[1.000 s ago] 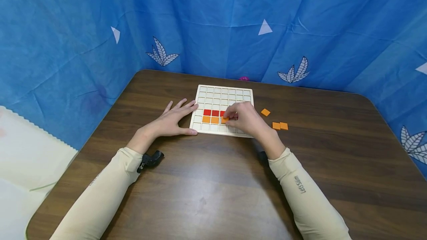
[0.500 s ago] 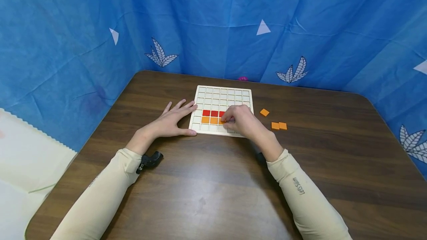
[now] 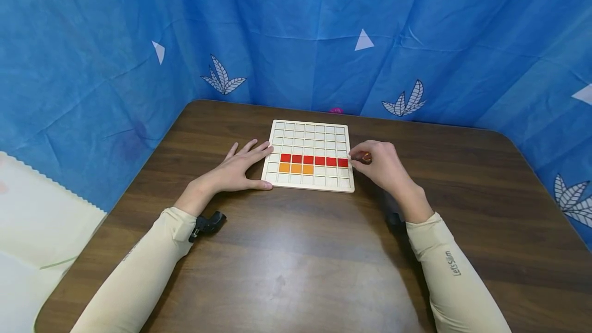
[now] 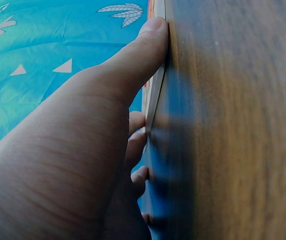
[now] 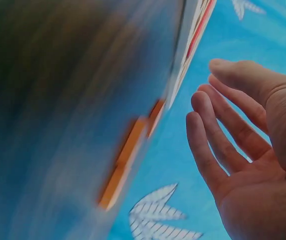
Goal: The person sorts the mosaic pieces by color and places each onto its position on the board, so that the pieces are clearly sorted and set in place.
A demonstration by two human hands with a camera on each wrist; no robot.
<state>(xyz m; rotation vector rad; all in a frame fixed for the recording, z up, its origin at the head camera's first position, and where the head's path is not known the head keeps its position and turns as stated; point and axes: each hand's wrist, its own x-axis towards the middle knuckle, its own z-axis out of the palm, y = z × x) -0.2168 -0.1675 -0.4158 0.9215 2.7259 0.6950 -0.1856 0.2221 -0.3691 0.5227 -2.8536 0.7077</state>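
Observation:
A pale wooden grid board (image 3: 309,136) lies on the table, with a row of several red tiles (image 3: 308,160) across it. Directly below that row are three orange tiles (image 3: 296,168). My left hand (image 3: 236,171) is spread flat at the board's left side, its fingertips and thumb touching the edge. Just off the right edge is my right hand (image 3: 383,167), fingers loosely bent and holding nothing. Loose orange tiles (image 5: 130,145) lie on the table below it in the right wrist view; in the head view the hand mostly hides them.
The brown wooden table (image 3: 287,256) spreads around the board. A blue patterned curtain (image 3: 287,40) hangs along its back and left. Black wrist devices (image 3: 210,223) sit at the cuffs of the beige sleeves (image 3: 143,266).
My right hand has let go of the third orange tile, now lying in its cell, and moved right past the board's edge. The left hand has stayed in place.

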